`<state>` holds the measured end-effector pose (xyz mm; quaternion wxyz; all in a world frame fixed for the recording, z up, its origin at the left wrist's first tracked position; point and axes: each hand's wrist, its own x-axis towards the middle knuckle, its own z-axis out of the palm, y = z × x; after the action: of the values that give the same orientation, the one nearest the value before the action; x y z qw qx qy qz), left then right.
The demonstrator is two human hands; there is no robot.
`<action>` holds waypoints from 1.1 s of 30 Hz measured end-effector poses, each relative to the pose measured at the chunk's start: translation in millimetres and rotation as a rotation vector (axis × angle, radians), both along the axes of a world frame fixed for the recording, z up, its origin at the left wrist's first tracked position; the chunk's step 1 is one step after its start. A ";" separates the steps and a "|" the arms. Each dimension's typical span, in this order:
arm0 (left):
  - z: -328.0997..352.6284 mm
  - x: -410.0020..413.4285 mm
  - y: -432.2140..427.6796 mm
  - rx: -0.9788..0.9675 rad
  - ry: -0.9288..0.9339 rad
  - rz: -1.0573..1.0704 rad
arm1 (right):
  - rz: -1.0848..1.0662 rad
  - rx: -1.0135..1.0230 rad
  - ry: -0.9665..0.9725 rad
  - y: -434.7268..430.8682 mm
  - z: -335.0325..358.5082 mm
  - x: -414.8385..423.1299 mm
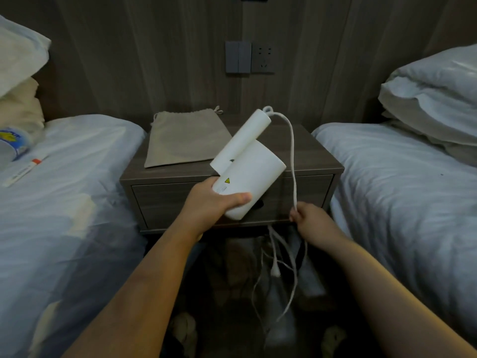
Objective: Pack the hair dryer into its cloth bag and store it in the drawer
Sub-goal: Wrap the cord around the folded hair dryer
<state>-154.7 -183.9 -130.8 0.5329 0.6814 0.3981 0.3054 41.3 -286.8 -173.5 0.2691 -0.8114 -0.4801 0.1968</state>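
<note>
White hair dryer [247,171] was gripped by the left hand [214,200]; right hand [307,215] pinched its cord [293,151]. Coiling looked next, the bag [180,138] lying beyond the fingers.

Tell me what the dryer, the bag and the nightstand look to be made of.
The dryer looks like smooth matte white plastic: an even moulded shell with a printed warning label. The bag is beige woven cloth, perhaps cotton or linen; it lies limp, its drawstring top gathered. The nightstand is grey wood-grain board, probably laminate; streaked grain, dull finish.
</note>
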 end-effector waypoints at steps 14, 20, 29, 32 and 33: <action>-0.7 4.3 7.1 0.202 0.270 0.130 | 0.365 -0.515 -0.674 2.1 38.6 -58.4; -2.3 8.0 15.1 0.505 0.491 0.148 | 0.526 -0.422 -0.616 -4.9 68.4 -69.0; -9.5 20.9 19.9 0.781 0.629 -0.040 | 0.191 0.112 -0.688 9.3 88.2 -33.1; -17.5 24.5 19.5 0.898 0.618 -0.112 | 0.206 0.166 -0.440 13.5 81.6 -24.7; -20.3 23.9 19.2 0.944 0.602 -0.131 | 0.280 0.145 -0.318 13.5 81.7 -20.4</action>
<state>-130.8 -164.7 -151.1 0.0508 0.9262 0.3097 0.2089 20.9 -273.3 -91.8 0.2176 -0.7360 -0.6375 0.0668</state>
